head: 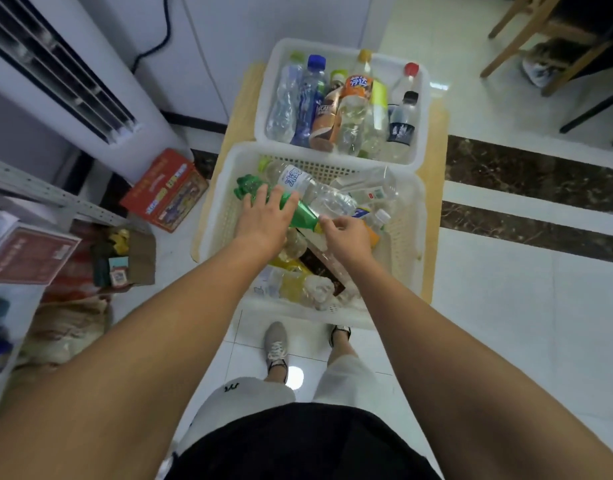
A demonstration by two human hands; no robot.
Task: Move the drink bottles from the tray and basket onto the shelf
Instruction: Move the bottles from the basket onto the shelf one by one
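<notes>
Looking straight down now, we see a glossy white tiled floor [506, 306] crossed by dark marbled bands, and on it a low wooden table [437, 126] carrying two white plastic containers. The far one is the tray [339, 46], packed with drink bottles leaning on end, an orange-labelled bottle [358, 84] among them. The near one is the lattice-walled basket [410, 237], with bottles lying jumbled inside. Off to the left stands a tall white air conditioner [73, 81], a red box [165, 192] lies on the floor by its foot, and the grey metal shelf [38, 192] edges in at the far left. A wooden chair [526, 32] sits at the top right. And here are the hands, both down in the basket! Our left hand [267, 216] is curved over the body of the green bottle [303, 213], fingers and thumb wrapped round it as it lies on its side atop the pile, just under a clear bottle [298, 178] with a blue-and-white label. Our right hand [346, 233] has its fingers curled in tight at that green bottle's neck end, touching there, though we cannot tell whether they truly pinch the cap.
</notes>
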